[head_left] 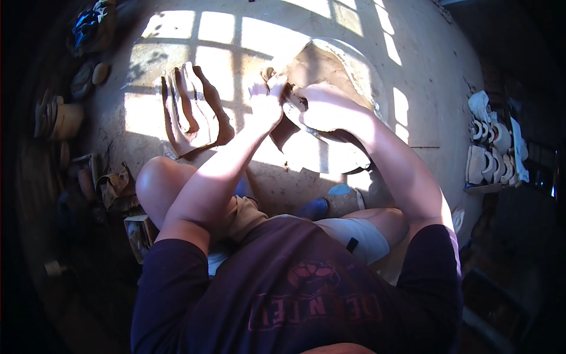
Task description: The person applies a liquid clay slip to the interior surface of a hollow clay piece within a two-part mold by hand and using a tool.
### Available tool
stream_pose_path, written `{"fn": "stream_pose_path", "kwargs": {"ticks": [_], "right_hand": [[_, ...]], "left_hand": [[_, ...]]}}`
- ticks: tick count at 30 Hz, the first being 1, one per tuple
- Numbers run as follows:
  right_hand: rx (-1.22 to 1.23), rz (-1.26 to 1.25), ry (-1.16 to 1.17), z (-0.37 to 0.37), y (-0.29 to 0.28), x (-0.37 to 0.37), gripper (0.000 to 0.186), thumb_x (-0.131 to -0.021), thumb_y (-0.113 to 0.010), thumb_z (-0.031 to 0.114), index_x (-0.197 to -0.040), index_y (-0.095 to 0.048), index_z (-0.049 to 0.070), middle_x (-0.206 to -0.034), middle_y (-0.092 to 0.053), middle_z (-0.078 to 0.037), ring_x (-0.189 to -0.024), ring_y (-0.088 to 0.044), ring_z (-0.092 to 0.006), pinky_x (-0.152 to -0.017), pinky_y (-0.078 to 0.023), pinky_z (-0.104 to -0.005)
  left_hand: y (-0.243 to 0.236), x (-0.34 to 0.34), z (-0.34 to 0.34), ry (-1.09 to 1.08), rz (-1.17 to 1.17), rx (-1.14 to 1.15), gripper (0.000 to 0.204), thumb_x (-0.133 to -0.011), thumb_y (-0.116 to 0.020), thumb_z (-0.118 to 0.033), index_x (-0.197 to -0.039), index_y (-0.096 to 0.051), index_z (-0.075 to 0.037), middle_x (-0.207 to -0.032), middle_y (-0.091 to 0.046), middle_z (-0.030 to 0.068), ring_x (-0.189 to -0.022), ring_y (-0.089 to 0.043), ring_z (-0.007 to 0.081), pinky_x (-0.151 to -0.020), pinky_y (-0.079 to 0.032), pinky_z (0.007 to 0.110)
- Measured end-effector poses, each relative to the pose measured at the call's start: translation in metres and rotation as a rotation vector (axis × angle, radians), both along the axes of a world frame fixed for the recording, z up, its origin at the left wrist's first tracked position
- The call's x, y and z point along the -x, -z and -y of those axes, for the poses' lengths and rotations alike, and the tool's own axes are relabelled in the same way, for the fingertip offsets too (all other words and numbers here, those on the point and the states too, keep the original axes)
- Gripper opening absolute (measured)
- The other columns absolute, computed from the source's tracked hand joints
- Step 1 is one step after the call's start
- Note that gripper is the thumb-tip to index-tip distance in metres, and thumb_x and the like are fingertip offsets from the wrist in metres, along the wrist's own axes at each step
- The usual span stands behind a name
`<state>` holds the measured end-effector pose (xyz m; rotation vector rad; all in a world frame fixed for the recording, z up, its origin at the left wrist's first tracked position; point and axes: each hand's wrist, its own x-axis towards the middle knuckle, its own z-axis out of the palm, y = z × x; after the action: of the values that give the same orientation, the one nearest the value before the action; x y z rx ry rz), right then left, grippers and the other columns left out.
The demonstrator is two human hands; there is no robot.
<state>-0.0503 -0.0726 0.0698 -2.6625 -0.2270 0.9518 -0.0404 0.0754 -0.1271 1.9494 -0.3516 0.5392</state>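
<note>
While left hand (268, 100) and right hand (324, 107) leave their grip unclear, the pale-rimmed form (355, 64) looks brown inside.

The left hand (268, 103) and right hand (324, 107) work close together at the near-left edge of a large bowl-like piece (318, 62) on the sunlit floor (433, 112). A wavy piece (205, 125) lies to the left; curved pale pieces (490, 165) sit far right.

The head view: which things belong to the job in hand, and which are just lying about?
Seem part of the job:
pale round basin-like piece, brown inside
left hand and right hand, at its edge
wavy brown piece, perhaps, though untouched

Apparently lying about:
curved pale pieces, far right
crumpled brown thing, left
blue bundle, upper left
</note>
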Motion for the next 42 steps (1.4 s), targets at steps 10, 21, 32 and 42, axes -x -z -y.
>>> {"fn": "stream_pose_path", "kwargs": {"ticks": [10, 21, 32, 42], "right_hand": [[-0.583, -0.363, 0.524, 0.049, 0.017, 0.058, 0.062, -0.096, -0.075, 0.026, -0.147, -0.056, -0.002, -0.095, -0.069, -0.015, -0.082, -0.067, -0.0144, -0.075, -0.056, -0.0301], [-0.164, -0.101, 0.065, 0.098, 0.049, 0.087, 0.062, -0.095, -0.067, 0.026, -0.154, -0.055, 0.009, -0.148, -0.061, -0.017, -0.132, -0.060, -0.0284, -0.110, -0.051, -0.0379], [-0.008, 0.026, 0.114, 0.087, -0.017, 0.125, 0.051, -0.093, -0.071, 0.031, -0.141, -0.067, 0.013, -0.127, -0.068, -0.022, -0.111, -0.068, -0.0341, -0.094, -0.055, -0.0407], [-0.401, 0.704, 0.357, 0.046, -0.044, 0.093, 0.019, -0.097, -0.070, 0.003, -0.111, -0.082, 0.004, -0.102, -0.077, -0.013, -0.092, -0.075, -0.0225, -0.082, -0.057, -0.0331]], "left_hand": [[0.015, -0.012, 0.002, 0.050, -0.234, 0.246, 0.030, -0.104, -0.060, -0.019, -0.125, -0.062, 0.002, -0.111, -0.064, 0.0147, -0.100, -0.063, 0.0217, -0.087, -0.052, 0.036], [0.009, -0.028, 0.003, 0.191, -0.294, 0.355, 0.031, -0.092, -0.063, 0.000, -0.121, -0.072, -0.004, -0.128, -0.063, 0.0283, -0.117, -0.061, 0.0476, -0.098, -0.051, 0.051], [-0.031, -0.036, -0.011, 0.017, -0.333, 0.148, 0.040, -0.106, -0.060, -0.025, -0.129, -0.061, 0.008, -0.127, -0.063, 0.0295, -0.119, -0.062, 0.0439, -0.102, -0.051, 0.046], [-0.148, 0.030, 0.017, 0.639, -0.495, 0.422, 0.048, -0.109, -0.056, -0.044, -0.109, -0.069, 0.003, -0.089, -0.065, 0.0137, -0.086, -0.064, 0.0220, -0.082, -0.050, 0.037]]}}
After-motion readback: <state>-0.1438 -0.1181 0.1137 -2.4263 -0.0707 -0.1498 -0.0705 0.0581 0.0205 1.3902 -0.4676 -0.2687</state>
